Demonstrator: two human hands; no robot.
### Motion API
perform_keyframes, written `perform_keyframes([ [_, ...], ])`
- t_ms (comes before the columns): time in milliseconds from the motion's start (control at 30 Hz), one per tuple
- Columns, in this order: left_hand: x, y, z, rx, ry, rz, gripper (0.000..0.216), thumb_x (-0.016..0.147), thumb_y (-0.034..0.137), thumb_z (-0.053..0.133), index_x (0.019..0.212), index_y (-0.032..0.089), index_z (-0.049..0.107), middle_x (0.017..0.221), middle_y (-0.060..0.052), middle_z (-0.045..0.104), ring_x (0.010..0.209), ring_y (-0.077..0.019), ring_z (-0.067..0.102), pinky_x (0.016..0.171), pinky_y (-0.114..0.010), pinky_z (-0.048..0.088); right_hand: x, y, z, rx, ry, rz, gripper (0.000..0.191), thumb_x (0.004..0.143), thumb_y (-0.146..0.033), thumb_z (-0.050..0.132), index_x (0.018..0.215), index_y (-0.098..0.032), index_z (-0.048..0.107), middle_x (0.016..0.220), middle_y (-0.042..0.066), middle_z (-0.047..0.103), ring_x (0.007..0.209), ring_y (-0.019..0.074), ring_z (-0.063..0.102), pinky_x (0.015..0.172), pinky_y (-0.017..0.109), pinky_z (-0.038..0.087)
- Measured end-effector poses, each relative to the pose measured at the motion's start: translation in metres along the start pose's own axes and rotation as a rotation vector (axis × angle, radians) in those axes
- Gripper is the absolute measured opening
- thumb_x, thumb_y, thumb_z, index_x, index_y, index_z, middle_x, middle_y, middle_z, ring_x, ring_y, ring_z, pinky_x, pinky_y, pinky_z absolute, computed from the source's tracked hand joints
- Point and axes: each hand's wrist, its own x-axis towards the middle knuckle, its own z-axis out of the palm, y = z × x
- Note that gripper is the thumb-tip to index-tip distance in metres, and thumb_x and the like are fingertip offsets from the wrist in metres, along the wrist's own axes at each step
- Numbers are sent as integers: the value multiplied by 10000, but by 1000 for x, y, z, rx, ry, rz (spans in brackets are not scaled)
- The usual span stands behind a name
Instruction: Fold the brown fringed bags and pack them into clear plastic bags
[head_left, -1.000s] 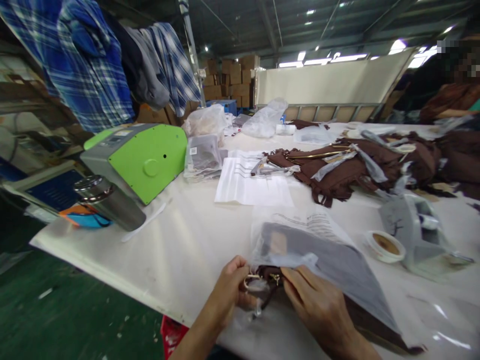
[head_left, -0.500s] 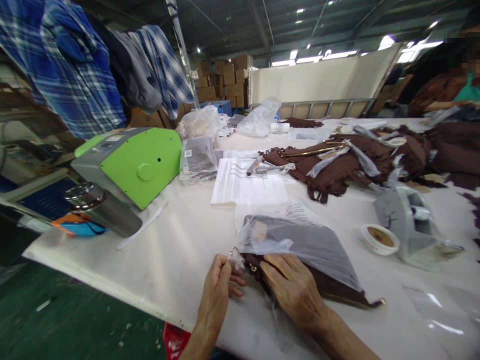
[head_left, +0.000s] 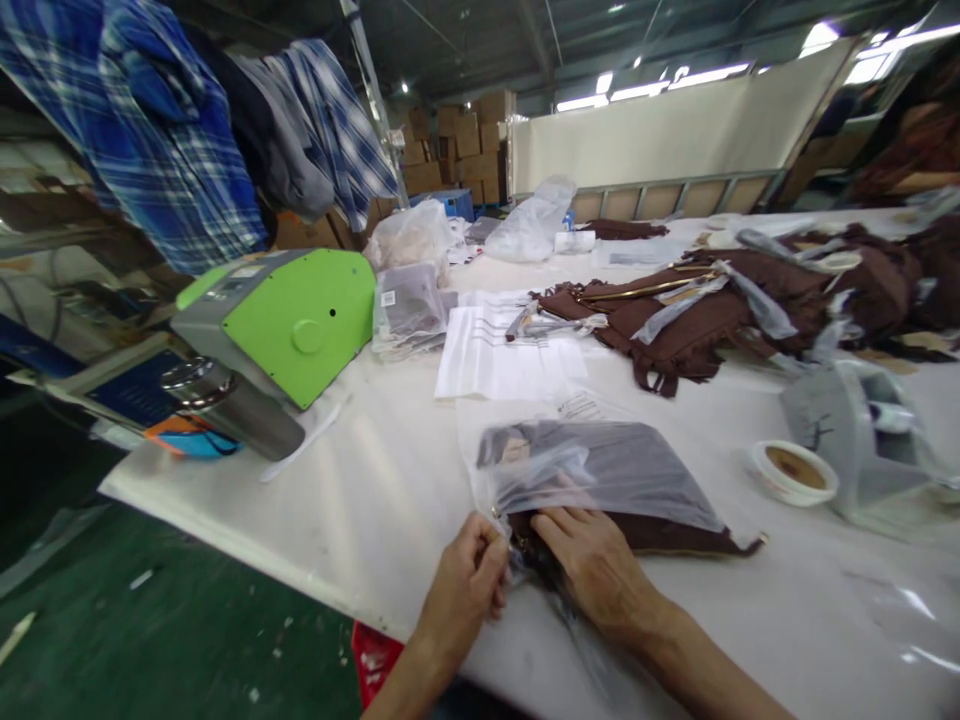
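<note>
A brown fabric bag point(head_left: 671, 537) with a zip edge lies on the table in front of me, partly inside a clear plastic bag point(head_left: 637, 455). My left hand point(head_left: 469, 570) is closed at the plastic's left corner, its fingertips pinched on the film beside the brown bag's end. My right hand point(head_left: 600, 565) grips the brown bag near that same end; some of its fingers reach beneath the film and show through it. The right thumb is hidden. Dark strap-like material and loose film hang below the right fingers.
White paper sheets point(head_left: 510, 350) lie beyond the plastic bag. Brown bags point(head_left: 697, 310) are heaped behind to the right. A tape dispenser point(head_left: 847, 440) and a tape roll point(head_left: 795, 472) stand at right. Leftward are a green machine point(head_left: 300, 330) and a steel flask point(head_left: 251, 415).
My left hand has moved slightly right and up, and its fingers have closed at the film's corner. My right fingers have slid farther under the plastic. The view has shifted a little.
</note>
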Motion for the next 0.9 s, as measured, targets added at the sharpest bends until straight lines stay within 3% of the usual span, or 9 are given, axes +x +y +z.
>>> perform_keyframes([
  [100, 1, -4, 4, 119, 96, 117, 294, 925, 471, 480, 760, 235, 419, 577, 50, 513, 469, -130, 502, 463, -221, 387, 3, -1, -3, -3, -17, 0, 184, 881, -78, 500, 874, -215, 622, 892, 26, 683, 887, 208, 617, 909, 369, 437],
  [233, -13, -29, 3, 472, 186, 652, 246, 962, 306, 436, 740, 229, 508, 668, -11, 595, 615, -155, 569, 601, -247, 402, 11, -4, -4, -31, 9, 37, 344, 894, -73, 456, 1153, -234, 617, 1139, 60, 684, 1046, 231, 609, 1022, 423, 393],
  [300, -19, -42, -3, 559, 163, 790, 229, 964, 254, 414, 769, 238, 533, 689, -19, 613, 614, -156, 579, 595, -246, 395, 12, -6, -2, -49, 58, 57, 417, 885, -63, 460, 1238, -246, 584, 1265, 59, 637, 1151, 250, 567, 1047, 439, 380],
  [400, -22, -47, -16, 549, 222, 616, 209, 977, 274, 395, 811, 246, 517, 686, -1, 601, 599, -157, 579, 589, -246, 397, 12, -9, 1, -84, 77, 86, 413, 861, -51, 487, 1214, -232, 600, 1308, 59, 611, 1216, 273, 520, 1056, 447, 379],
  [533, -14, -27, -22, 516, 290, 251, 166, 956, 362, 463, 838, 246, 469, 697, 20, 580, 621, -168, 588, 609, -254, 403, 9, -8, 0, -76, -21, 93, 272, 837, -11, 482, 937, -196, 655, 1026, 66, 702, 988, 251, 620, 1010, 431, 402],
  [633, -4, -14, -20, 600, 298, 239, 134, 904, 363, 537, 924, 247, 474, 763, 9, 597, 699, -195, 615, 644, -269, 404, 6, -8, -6, 29, -85, 60, 336, 864, -36, 480, 1119, -208, 615, 1075, 42, 686, 1001, 211, 607, 1018, 397, 381],
  [733, 5, -11, -21, 586, 211, 280, 46, 933, 268, 427, 967, 245, 448, 817, 0, 622, 756, -192, 636, 661, -263, 412, 4, -9, -10, 60, -145, -40, 530, 904, -93, 508, 1392, -287, 439, 1259, 32, 608, 1144, 208, 533, 1036, 380, 350],
  [800, 8, -12, -23, 566, 189, 297, 56, 943, 236, 384, 954, 243, 439, 796, 9, 621, 727, -177, 634, 643, -251, 415, 4, -12, -11, 19, -195, -107, 591, 915, -126, 530, 1439, -349, 374, 1219, 27, 610, 1117, 221, 532, 1038, 398, 336],
  [900, 8, -14, -26, 611, 323, 328, 108, 965, 236, 367, 884, 243, 439, 701, 35, 585, 612, -155, 605, 572, -235, 400, 7, -17, -12, -47, -251, -155, 632, 918, -180, 559, 1468, -378, 317, 1088, 22, 628, 1010, 232, 546, 1030, 438, 321],
])
